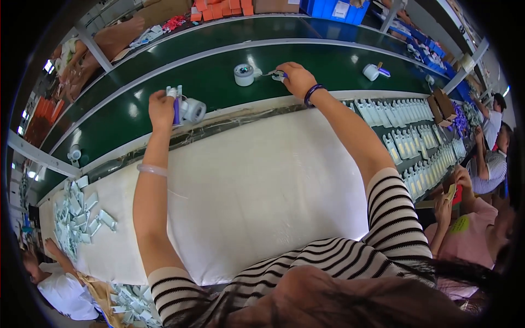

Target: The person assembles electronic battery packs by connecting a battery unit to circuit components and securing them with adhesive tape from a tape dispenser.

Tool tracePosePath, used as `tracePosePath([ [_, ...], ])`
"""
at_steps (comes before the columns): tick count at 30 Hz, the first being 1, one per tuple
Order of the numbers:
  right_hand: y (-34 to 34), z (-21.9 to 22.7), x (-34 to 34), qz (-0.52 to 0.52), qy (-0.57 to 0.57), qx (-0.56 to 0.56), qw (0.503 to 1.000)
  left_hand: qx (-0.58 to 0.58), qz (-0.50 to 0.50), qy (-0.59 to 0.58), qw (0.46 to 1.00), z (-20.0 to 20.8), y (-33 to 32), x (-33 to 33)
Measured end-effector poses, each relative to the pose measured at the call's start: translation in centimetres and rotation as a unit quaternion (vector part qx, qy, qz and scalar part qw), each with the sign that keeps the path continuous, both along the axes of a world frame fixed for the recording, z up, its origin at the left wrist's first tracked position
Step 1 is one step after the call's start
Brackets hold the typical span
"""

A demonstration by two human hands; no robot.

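Observation:
My left hand (161, 111) is closed round a white and purple part (176, 112) at the near edge of the green conveyor belt. A white round housing (194, 111) sits right beside that part and seems joined to it. Over the belt, my right hand (298, 81) pinches a small white and purple handle piece (279, 75). Just left of it a white cylindrical housing (244, 75) stands upright on the belt, its dark inside facing up. Thin wiring appears to run between this housing and the handle piece.
A pale covered worktable (268, 180) lies before me. Light green plastic pieces (76, 213) are heaped at its left; rows of pale parts (402, 112) fill the right. Another white and purple unit (372, 71) rests farther along the belt. Co-workers (470, 218) sit at both sides.

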State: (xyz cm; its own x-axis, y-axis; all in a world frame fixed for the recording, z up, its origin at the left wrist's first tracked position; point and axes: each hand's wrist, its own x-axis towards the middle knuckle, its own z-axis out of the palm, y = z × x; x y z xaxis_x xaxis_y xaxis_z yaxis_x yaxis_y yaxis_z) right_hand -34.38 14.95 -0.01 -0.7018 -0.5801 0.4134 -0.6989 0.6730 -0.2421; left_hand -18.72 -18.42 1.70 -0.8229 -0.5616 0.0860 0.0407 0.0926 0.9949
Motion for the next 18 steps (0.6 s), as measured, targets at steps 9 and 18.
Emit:
tracePosePath([
  [9,-4.7,1.2,0.8,-0.015,0.033,0.083,0.996,-0.119,-0.171,0.025,0.978,-5.0,8.3,0.4],
  [18,0.8,2.7,15.2,0.081,-0.546,-0.356,0.754,0.034,-0.265,0.034,0.963,-5.5,17.5,6.6],
])
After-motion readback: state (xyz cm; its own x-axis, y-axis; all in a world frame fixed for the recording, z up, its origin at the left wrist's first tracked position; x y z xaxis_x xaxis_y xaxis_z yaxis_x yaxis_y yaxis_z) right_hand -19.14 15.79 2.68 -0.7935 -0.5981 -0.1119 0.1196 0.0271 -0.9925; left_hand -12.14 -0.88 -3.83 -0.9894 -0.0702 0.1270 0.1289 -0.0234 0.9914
